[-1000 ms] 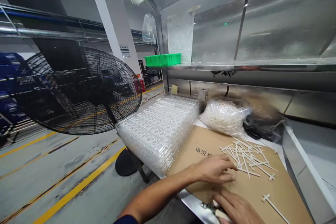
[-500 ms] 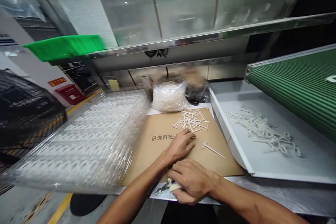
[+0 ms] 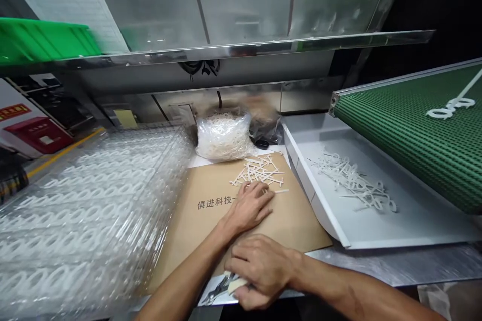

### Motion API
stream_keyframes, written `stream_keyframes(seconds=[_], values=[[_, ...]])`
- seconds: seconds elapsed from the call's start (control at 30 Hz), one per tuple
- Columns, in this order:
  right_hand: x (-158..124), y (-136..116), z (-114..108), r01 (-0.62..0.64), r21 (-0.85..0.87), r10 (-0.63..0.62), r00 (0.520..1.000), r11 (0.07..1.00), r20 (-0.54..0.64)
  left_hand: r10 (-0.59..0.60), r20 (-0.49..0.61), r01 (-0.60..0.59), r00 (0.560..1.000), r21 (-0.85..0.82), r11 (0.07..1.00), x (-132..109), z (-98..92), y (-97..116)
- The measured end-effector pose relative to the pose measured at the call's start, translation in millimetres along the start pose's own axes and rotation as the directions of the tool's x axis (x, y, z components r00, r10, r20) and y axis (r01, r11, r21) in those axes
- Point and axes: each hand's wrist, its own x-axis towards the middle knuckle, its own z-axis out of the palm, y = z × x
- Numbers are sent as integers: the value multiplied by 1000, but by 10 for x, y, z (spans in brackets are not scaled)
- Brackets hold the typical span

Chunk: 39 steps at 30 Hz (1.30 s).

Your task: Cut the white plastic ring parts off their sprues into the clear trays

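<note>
My left hand (image 3: 250,206) lies palm down on a flat cardboard sheet (image 3: 203,225), its fingers slightly bent and apart at the near edge of a pile of thin white plastic sticks with small cross-shaped ends (image 3: 259,168). One white stick (image 3: 280,191) pokes out beside its fingertips; whether they touch it I cannot tell. Closer to me, at the sheet's front edge, my right hand (image 3: 259,268) is closed around pliers (image 3: 220,288) with pale handles, the metal jaws pointing left and down. The palm hides most of the handles.
Stacked clear plastic trays (image 3: 86,200) of white ring-shaped parts stand left. A bag of white pieces (image 3: 224,135) sits behind the cardboard. On the right, a grey tray (image 3: 414,230) holds looped white parts below a green conveyor belt (image 3: 406,110) carrying a white part (image 3: 450,108).
The view has swung right. My left hand has moved nearer the pile, and the stick that lay apart on the cardboard is gone from its spot. The pliers stay in my right hand.
</note>
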Motion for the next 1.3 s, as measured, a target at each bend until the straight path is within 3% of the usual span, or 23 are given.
stream_keyframes(seconds=[0.1,0.23,0.33,0.43,0.53,0.73,0.97,1.3], values=[[0,40,-30,-26,24,26,1000,999,-17,-155,-95,159,983,27,987,-70,16,-123],[-20,173,-84,-70,103,84,988,992,-133,-212,-195,204,958,-60,977,-134,56,-287],[-54,318,-126,-119,111,137,975,987,-176,-302,-275,270,913,-148,951,-135,72,-374],[-94,454,-150,-189,110,210,951,976,-227,-401,-307,351,863,-206,913,-119,76,-459],[-126,538,-151,-277,110,297,915,955,-275,-444,-310,392,841,-218,894,-120,98,-547],[-128,556,-102,-379,92,387,859,921,-336,-426,-248,381,870,-210,900,-162,179,-628],[-119,538,-78,-512,77,493,758,855,-427,-407,-213,369,888,-197,908,-142,191,-611],[-132,545,-38,-558,36,518,741,829,-428,-410,-217,364,886,-223,904,-181,168,-535]])
